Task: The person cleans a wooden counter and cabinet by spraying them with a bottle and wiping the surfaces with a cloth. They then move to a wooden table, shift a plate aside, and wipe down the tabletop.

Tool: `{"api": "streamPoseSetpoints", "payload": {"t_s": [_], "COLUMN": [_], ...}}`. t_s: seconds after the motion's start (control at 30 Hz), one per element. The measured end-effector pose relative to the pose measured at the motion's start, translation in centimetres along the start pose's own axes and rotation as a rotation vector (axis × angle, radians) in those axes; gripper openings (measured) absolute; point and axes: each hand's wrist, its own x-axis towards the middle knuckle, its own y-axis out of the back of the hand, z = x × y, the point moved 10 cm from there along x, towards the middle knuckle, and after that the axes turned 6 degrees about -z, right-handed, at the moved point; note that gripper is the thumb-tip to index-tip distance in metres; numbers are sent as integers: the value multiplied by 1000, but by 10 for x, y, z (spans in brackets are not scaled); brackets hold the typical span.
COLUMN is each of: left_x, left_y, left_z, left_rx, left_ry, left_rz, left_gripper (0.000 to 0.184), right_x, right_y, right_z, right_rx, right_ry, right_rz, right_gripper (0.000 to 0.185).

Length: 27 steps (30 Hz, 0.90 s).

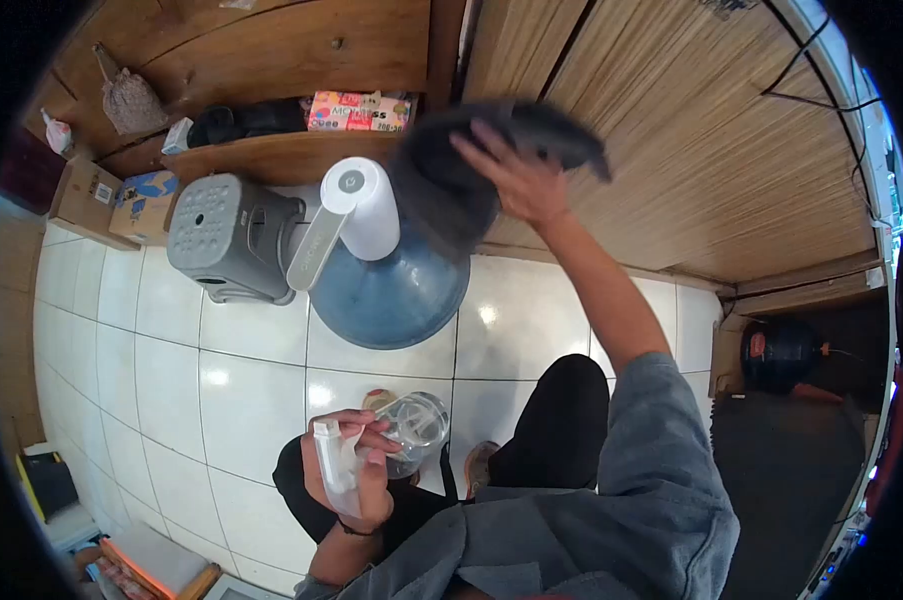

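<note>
My left hand [371, 480], low in front of my legs, is closed around a clear plastic container [416, 430]. A white, translucent piece [331, 460] sticks out by the thumb; whether it is part of the container I cannot tell. Higher up, my right hand [521, 180] is on a dark grey fabric item [446, 185], smeared by motion, its exact kind unclear. That item overlaps the side of a large blue water jug [391, 300] on the floor. A white pump dispenser [366, 210] with a long spout tops the jug.
Left of the jug stands a grey plastic stool [211, 230]. Cardboard boxes [141, 205] are at the far left, and a tissue pack [359, 111] lies on a wooden shelf. A wooden cabinet [671, 130] rises behind. White tiles [251, 400] cover the floor.
</note>
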Motion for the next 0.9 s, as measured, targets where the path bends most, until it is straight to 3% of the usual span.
{"api": "streamPoseSetpoints", "payload": {"t_s": [0.07,0.13,0.2,0.37,0.4,0.5,0.53,0.6,0.67,0.73,0.8,0.9], "left_x": [-4,-6,-4,3,7,14,16,21,27,32,33,42], "left_y": [4,5,4,-6,-10,-16,-21,-26,-31,-36,-45,-58], "left_z": [-3,-4,-4,-16,-19,-32,-35,-42,-50,-56,-59,-70], "left_rx": [-12,-5,0,1,7,1,20,41,47,45,41,-6], "left_ry": [12,24,31,63,57,74,78,78,69,60,136,163], "left_rz": [16,20,4,-77,-111,-151,-168,-208,-248,-295,-369,-478], "left_gripper": [35,36,37,37,36,36,36,36,36,35,34,32], "right_x": [-48,-72,-70,1,2,7,-16,-53,-99,-140,-185,-210], "right_y": [-63,-90,-70,60,60,47,24,-22,-93,-180,-235,-246], "right_z": [-17,-18,-11,72,82,71,54,35,9,-20,-45,-72], "right_rx": [165,182,193,-104,-118,-162,-179,113,215,480,660,389], "right_ry": [11,15,-13,-280,-213,-340,-156,-186,-198,-348,-466,-237], "right_rz": [-176,-162,-83,332,385,151,288,344,196,-364,-744,-483], "right_gripper": [59,46,34,48,68,53,61,34,38,42,43,40]}}
